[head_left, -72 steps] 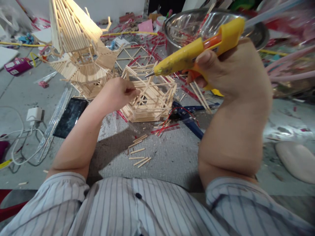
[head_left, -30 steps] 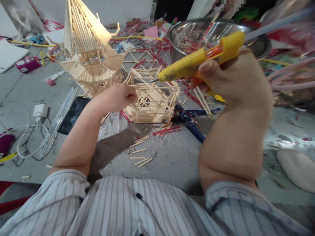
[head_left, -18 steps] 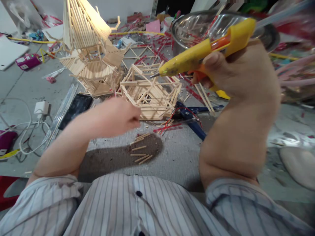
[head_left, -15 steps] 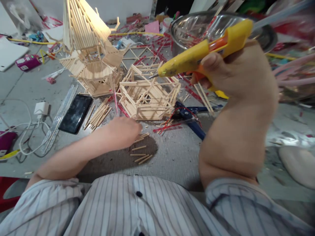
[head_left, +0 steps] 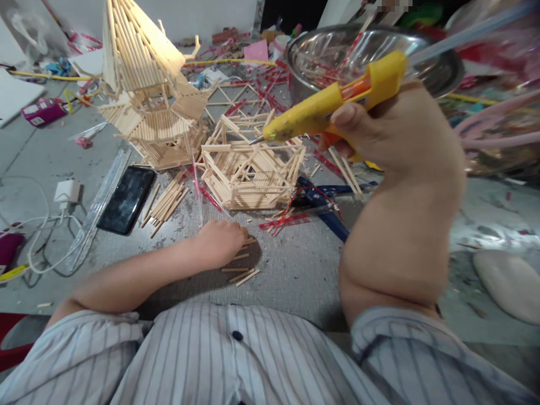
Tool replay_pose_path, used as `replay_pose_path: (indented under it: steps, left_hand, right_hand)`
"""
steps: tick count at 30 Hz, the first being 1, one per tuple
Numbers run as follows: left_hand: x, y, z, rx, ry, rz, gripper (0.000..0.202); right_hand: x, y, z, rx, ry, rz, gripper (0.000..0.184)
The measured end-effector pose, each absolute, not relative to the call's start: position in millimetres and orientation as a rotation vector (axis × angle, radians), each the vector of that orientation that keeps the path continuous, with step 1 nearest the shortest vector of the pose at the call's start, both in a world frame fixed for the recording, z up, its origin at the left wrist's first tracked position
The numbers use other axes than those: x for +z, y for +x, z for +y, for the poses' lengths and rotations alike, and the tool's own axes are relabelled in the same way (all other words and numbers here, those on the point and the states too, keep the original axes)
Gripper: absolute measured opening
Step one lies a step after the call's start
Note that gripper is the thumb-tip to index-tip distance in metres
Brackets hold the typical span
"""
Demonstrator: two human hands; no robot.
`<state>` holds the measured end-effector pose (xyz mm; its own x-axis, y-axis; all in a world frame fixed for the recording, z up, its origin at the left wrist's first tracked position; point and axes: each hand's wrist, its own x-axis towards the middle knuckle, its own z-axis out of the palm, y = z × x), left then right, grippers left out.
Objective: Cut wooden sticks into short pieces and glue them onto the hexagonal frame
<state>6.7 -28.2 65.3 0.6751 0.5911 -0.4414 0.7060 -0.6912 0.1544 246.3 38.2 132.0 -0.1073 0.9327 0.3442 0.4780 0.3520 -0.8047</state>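
Observation:
My right hand (head_left: 379, 126) is raised and wrapped round a yellow glue gun (head_left: 329, 104); its metal tip hangs over the far right edge of a low hexagonal frame of wooden sticks (head_left: 248, 169). My left hand (head_left: 221, 242) is down on the grey mat, fingers curled onto a small scatter of short sticks (head_left: 244, 273). Whether it has a stick pinched is hidden. A tall stick pagoda (head_left: 147, 90) stands behind the frame to the left.
A black phone (head_left: 126, 199) and a bundle of long sticks (head_left: 166, 202) lie left of the frame. Blue-handled cutters (head_left: 323, 205) and red strips lie to its right. A steel bowl (head_left: 358, 53) sits at the back. Charger and cables (head_left: 63, 197) are far left.
My left hand left the hexagonal frame and dropped toward me onto the loose short sticks. The glue gun stayed raised, with small shifts.

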Motion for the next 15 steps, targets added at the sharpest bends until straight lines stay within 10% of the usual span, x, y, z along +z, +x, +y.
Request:
replay_pose_path:
  steps: [15]
  left_hand:
    - [77,-7,-18,-0.446,2.577,0.764,0.027]
  right_hand:
    - [137,226,33,0.794,-1.383,-2.005,0.053]
